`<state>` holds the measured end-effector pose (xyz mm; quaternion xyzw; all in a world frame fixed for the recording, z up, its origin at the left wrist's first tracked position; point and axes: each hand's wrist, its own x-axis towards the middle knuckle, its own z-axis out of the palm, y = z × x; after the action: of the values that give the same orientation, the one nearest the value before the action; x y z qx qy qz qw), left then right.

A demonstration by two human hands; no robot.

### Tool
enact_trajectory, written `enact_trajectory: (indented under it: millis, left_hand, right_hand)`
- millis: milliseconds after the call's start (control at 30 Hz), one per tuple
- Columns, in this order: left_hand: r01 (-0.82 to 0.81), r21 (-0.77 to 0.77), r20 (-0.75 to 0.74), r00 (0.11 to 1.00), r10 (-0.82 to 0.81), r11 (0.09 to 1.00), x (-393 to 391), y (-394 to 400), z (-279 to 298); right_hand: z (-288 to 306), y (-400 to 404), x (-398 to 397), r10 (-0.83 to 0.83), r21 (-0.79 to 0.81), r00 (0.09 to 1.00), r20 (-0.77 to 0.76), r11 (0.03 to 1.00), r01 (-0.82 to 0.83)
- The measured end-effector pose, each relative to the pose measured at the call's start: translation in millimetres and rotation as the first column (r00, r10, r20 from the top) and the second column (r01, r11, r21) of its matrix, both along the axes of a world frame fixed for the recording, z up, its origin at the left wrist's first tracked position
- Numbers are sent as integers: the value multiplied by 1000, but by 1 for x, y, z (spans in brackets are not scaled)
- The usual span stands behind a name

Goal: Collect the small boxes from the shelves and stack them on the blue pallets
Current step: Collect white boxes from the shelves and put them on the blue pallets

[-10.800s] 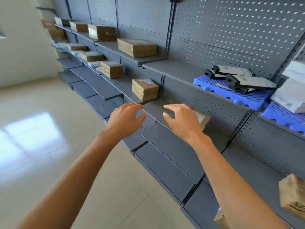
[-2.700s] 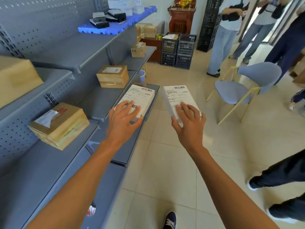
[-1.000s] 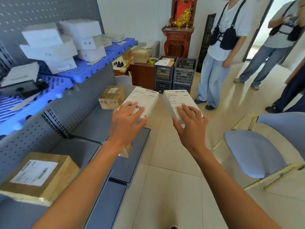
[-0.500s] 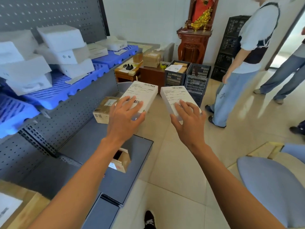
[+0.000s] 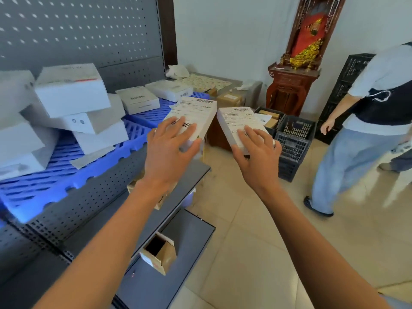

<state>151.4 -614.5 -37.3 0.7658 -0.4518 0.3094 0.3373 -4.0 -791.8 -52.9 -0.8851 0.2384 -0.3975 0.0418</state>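
Beside the shelving (image 5: 93,36), blue pallets (image 5: 66,172) carry heaped white boxes (image 5: 71,92). Out over the floor, level with the pallets, the left hand (image 5: 169,152) grips one labelled box (image 5: 196,112), the right hand (image 5: 256,155) another (image 5: 238,121), fingers curled over each near end.

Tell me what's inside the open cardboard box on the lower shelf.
The open cardboard box shows only a dark interior; no contents are visible, and its depths are in shadow.

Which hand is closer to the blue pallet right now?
Left. The left hand, gripping a white box, is beside the blue pallet. The right hand holds its box farther out, over the floor.
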Motion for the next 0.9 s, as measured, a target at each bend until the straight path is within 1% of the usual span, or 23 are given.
enact_trajectory:
  millis: [233, 333, 467, 533, 633, 733, 900]
  left_hand:
    - [-157, -27, -23, 987, 156, 987, 53, -38, 25]
    - [-254, -12, -15, 967, 254, 967, 72, -52, 32]
    - [-364, -12, -19, 931, 364, 931, 92, -63, 40]
    - [-398, -10, -42, 917, 398, 917, 101, -66, 44]
    - [-468, 19, -38, 883, 468, 884, 115, -70, 52]
    - [-521, 30, -42, 852, 521, 853, 128, -71, 58]
    - [-585, 84, -128, 797, 591, 807, 150, -66, 56]
  right_hand:
    - [20, -65, 88, 140, 9, 990, 5, 990, -140]
    - [28, -86, 125, 230, 24, 973, 16, 973, -230]
    - [39, -107, 171, 330, -3, 943, -30, 944, -330]
    - [43, -114, 191, 364, -13, 930, -42, 931, -365]
    - [49, -119, 221, 404, -33, 913, -59, 913, -406]
    - [55, -119, 248, 437, -3, 894, -97, 899, -439]
    - [62, -111, 284, 472, 12, 874, -115, 880, -474]
